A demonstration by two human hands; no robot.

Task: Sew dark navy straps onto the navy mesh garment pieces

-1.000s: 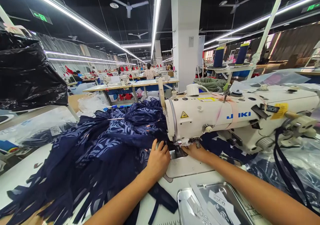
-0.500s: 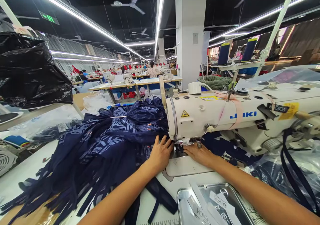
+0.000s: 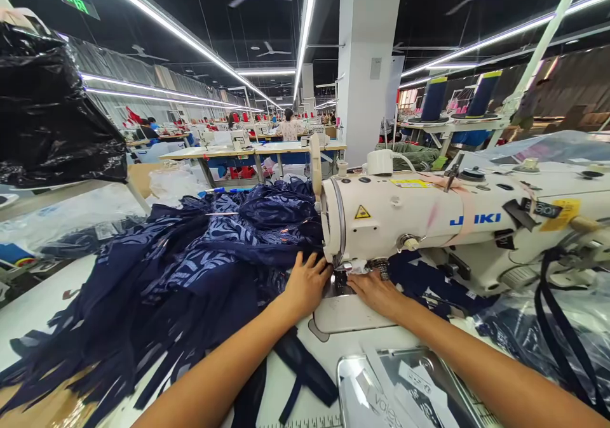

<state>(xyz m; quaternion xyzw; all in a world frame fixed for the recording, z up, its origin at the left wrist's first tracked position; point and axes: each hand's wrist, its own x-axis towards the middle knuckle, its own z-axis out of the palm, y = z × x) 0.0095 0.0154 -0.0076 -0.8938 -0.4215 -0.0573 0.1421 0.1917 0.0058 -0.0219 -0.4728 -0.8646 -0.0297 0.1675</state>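
My left hand (image 3: 307, 285) lies on the navy fabric just left of the needle area, fingers slightly spread and pressing down. From the other side my right hand (image 3: 374, 293) reaches in under the machine head, its fingers together close to the presser foot (image 3: 341, 280); what they pinch is hidden. The white sewing machine (image 3: 376, 215) extends to the right above both hands. A large heap of navy garments (image 3: 223, 244), patterned in lighter blue with long straps, spreads left of it. One navy strap (image 3: 305, 367) hangs down in front of my left wrist.
A metal tray (image 3: 350, 377) with white labels (image 3: 419, 393) sits at the front. Navy scraps (image 3: 424, 282) lie behind my right forearm, beside a clear plastic bag (image 3: 528, 326). Thread cones (image 3: 433, 100) stand behind the machine. A black plastic bag (image 3: 52, 110) hangs at left.
The view has shifted slightly, moving the machine a little to the right in the picture. Both hands stay beside the presser foot, with little visible change in their hold.
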